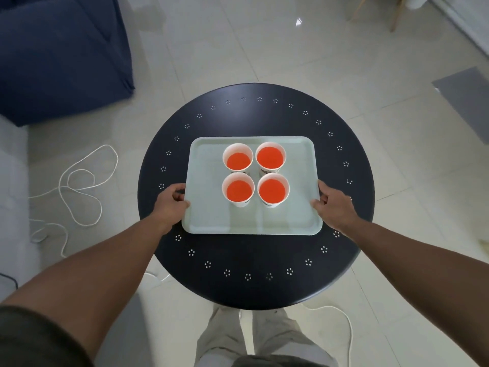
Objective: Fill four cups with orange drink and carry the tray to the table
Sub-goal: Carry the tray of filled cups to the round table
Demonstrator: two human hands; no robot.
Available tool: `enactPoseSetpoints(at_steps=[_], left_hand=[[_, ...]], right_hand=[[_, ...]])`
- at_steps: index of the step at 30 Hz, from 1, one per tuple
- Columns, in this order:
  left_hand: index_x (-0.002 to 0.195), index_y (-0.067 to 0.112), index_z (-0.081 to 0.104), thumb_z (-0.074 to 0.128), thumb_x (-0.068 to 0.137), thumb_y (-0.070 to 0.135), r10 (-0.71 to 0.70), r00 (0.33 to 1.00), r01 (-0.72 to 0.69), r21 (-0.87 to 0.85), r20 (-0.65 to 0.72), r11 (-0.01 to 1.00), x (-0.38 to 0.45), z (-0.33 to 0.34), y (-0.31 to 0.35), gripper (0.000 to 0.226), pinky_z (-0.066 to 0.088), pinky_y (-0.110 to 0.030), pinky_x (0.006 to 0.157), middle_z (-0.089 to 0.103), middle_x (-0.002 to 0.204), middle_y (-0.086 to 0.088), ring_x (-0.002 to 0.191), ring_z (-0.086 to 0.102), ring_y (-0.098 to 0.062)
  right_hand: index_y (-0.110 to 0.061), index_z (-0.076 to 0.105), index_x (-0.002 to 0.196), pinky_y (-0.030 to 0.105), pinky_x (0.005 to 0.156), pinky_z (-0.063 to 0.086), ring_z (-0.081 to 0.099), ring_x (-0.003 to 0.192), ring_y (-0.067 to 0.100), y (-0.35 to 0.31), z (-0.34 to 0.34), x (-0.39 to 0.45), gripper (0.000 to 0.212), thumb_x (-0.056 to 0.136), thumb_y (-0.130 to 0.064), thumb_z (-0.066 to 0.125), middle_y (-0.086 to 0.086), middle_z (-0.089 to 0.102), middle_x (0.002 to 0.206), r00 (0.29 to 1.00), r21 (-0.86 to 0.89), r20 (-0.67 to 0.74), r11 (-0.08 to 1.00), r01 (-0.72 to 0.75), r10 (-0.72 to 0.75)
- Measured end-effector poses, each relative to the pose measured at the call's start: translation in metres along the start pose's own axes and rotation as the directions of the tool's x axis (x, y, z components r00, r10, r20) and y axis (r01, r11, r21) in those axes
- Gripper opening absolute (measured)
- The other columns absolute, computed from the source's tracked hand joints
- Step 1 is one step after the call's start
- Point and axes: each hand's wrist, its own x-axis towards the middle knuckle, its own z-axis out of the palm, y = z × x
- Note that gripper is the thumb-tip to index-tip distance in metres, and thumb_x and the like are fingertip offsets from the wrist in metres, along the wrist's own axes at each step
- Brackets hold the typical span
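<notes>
A pale green rectangular tray [299, 213] lies on a round dark table [254, 260]. Several white paper cups stand in a square on the tray, each holding orange drink: far left cup [237, 157], far right cup [270, 156], near left cup [238, 189], near right cup [273, 190]. My left hand [170, 201] grips the tray's left edge, thumb on the rim. My right hand [334, 203] grips the right edge the same way. The tray looks level, and I cannot tell whether it rests on the table or is held just above it.
A dark blue sofa [58, 56] stands at the upper left. A white cable [79, 186] loops over the tiled floor left of the table, and another cable [346, 327] runs at the lower right. A grey mat [468, 99] lies at the right.
</notes>
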Motion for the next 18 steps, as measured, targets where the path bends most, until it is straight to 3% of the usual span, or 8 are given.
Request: enactPoseSetpoints(at_steps=[3, 8, 14, 18], left_hand=[[0.13, 0.022, 0.061, 0.061, 0.092, -0.006, 0.011, 1.0, -0.011, 0.008, 0.007, 1.0, 0.005, 0.001, 0.002, 0.048, 0.055, -0.04, 0.091, 0.063, 0.097, 0.0, 0.092, 0.062, -0.013], [0.129, 0.024, 0.062, 0.061, 0.092, -0.005, 0.036, 0.999, -0.036, -0.006, 0.008, 0.999, 0.011, 0.005, 0.001, 0.047, 0.051, -0.03, 0.081, 0.063, 0.093, 0.0, 0.086, 0.06, -0.008], [0.13, 0.026, 0.061, 0.062, 0.092, -0.002, 0.042, 0.999, -0.042, 0.011, 0.013, 0.999, 0.016, 0.004, 0.0, 0.048, 0.052, -0.031, 0.081, 0.064, 0.096, 0.0, 0.089, 0.061, -0.01], [0.131, 0.027, 0.061, 0.062, 0.092, -0.001, 0.045, 0.999, -0.045, 0.028, 0.014, 0.999, 0.019, 0.004, 0.0, 0.048, 0.052, -0.032, 0.082, 0.064, 0.097, 0.0, 0.089, 0.061, -0.01]], right_hand=[[-0.031, 0.044, 0.157, 0.04, 0.098, 0.055, 0.067, 0.098, 0.025, 0.001, 0.003, 0.002, 0.059, 0.101, -0.02, 0.058, -0.002, 0.073, 0.103, 1.0, -0.007, -0.001, 1.0, -0.016, 0.016], [-0.029, 0.042, 0.158, 0.029, 0.084, 0.042, 0.06, 0.091, 0.022, 0.003, 0.006, 0.003, 0.059, 0.102, -0.019, 0.056, -0.013, 0.059, 0.084, 1.0, -0.032, 0.004, 0.999, -0.027, 0.027], [-0.029, 0.038, 0.16, 0.033, 0.09, 0.047, 0.058, 0.095, 0.021, 0.003, 0.009, 0.009, 0.06, 0.104, -0.022, 0.055, -0.005, 0.062, 0.104, 0.999, -0.071, -0.002, 0.997, -0.044, 0.044], [-0.029, 0.035, 0.162, 0.032, 0.088, 0.046, 0.059, 0.093, 0.022, 0.006, 0.01, 0.014, 0.062, 0.103, -0.025, 0.054, -0.004, 0.063, 0.099, 0.998, -0.081, -0.008, 0.995, -0.064, 0.064]])
